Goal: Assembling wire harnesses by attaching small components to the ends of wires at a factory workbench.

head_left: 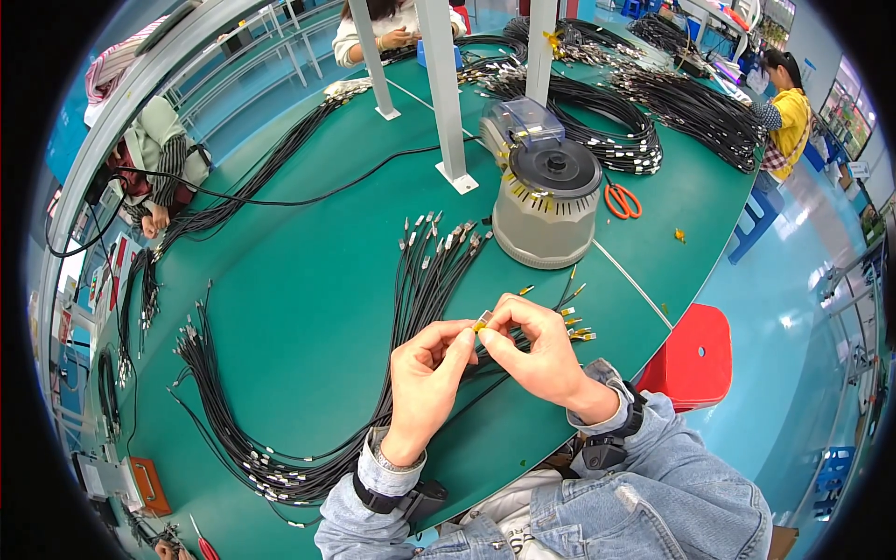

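Note:
Both thumbs and forefingers meet over the green table, pinching a small metal cable connector (483, 319) with a bit of yellow tape (480, 327) on it. My left hand (425, 383) is closed on it from the left, my right hand (543, 353) from the right; the fingertips hide much of it. Left of my hands runs a bundle of black cables (411, 308) with metal ends. Several yellow-taped cable ends (574, 324) lie beside my right hand. Just beyond stands a round tape dispenser (546, 210) with yellow strips sticking out around its rim.
Orange-handled scissors (623, 200) lie right of the dispenser. Grey posts (445, 103) rise from the table. Coiled black cables (616, 131) cover the far right. A red stool (695, 359) stands by the right edge. Other people (793, 121) work around the table.

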Demonstrator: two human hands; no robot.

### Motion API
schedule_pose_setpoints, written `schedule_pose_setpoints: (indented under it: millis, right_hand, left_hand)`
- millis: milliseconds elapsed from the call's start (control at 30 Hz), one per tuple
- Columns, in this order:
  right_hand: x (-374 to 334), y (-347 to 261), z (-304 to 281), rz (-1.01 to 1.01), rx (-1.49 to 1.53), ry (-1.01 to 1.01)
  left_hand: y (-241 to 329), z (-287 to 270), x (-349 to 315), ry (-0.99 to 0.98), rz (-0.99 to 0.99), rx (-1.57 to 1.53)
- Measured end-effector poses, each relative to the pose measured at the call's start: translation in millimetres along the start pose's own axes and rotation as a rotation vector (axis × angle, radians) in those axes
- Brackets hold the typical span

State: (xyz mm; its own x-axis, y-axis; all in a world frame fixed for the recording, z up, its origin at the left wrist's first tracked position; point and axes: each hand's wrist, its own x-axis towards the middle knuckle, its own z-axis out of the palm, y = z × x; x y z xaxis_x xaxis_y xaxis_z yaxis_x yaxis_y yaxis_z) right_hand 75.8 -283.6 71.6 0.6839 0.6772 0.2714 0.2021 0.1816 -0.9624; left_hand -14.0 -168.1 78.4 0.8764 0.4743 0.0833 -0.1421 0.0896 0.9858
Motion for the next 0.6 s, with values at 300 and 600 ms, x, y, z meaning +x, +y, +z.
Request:
schedule_pose_setpoints:
  millis: [300,600]
  right_hand:
    - [0.3,-2.1,0.5,-0.050,-0.040,0.006]
    - [-6.6,-7.9,-5.1,0.116,0.026,-0.071]
  left_hand:
    - [2.6,2.4,-0.9,0.023,-0.030,0.023]
    - [5.5,3.5,-0.9,0.079,-0.076,-0.045]
